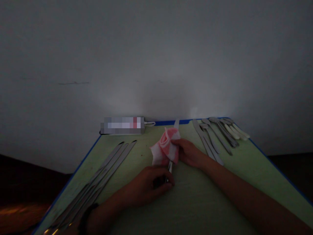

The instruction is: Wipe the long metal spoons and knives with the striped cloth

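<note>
A table knife [176, 123] is held over the middle of the table, its blade end pointing to the wall. My left hand [156, 184] is closed around the near end of the knife, the handle. A pink and white cloth [164, 148] is bunched around the middle of the knife and hides that stretch of it. Gripping the cloth from the right side, my right hand [189, 152] has its fingers pressed into the folds.
Several long table knives [114, 166] lie side by side along the left. To the right are more knives [204, 138], several spoons [217, 130] and white-handled cutlery [236, 130]. A blurred box [122, 125] with a white loop stands by the wall [156, 58]. Blue edging borders the green table [207, 202].
</note>
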Available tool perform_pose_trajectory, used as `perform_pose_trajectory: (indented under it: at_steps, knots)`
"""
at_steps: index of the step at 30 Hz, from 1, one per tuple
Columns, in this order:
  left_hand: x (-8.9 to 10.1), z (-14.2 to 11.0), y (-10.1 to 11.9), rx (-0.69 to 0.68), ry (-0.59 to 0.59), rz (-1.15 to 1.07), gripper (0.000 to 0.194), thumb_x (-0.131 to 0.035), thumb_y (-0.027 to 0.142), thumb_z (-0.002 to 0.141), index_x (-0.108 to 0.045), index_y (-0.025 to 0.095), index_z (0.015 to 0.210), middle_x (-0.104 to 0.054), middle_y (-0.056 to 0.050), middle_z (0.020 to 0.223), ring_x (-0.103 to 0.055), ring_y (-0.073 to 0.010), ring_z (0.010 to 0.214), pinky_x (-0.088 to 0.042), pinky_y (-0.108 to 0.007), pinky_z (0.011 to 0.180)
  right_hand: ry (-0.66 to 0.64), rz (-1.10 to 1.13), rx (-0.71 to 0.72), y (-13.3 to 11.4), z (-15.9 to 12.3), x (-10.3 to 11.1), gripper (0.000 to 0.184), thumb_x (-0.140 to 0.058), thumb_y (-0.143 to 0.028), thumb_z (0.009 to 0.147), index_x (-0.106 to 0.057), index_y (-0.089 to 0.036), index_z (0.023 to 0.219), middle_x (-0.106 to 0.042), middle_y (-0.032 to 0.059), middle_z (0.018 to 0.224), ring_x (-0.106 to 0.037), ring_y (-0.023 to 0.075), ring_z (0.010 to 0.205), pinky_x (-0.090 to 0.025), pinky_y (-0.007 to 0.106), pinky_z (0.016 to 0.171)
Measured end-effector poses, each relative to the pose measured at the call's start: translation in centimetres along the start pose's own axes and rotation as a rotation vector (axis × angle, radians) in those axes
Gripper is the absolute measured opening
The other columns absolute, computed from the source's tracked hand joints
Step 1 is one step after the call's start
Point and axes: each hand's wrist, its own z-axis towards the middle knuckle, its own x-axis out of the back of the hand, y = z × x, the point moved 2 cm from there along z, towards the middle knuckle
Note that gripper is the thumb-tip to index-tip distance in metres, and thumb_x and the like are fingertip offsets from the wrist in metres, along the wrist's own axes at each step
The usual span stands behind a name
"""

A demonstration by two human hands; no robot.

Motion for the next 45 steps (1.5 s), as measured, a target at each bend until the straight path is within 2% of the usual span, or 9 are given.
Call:
perform_pose_trajectory:
  at_steps: [45]
  knots:
    - [-0.17,0.04,-0.21,-0.015,0.014,0.027,0.013,-0.051,0.025,0.086,-0.062,0.019,0.092,-0.056,0.001,0.077,-0.051,-0.0106,0.065,-0.039,-0.020,0.058,0.010,0.003,-0.008,-0.12,-0.05,-0.09,0.016,-0.063,-0.022,0.070,-0.063,-0.011,0.081,-0.065,0.0049,0.075,-0.057,0.0145,0.070,-0.042,0.029,0.072]
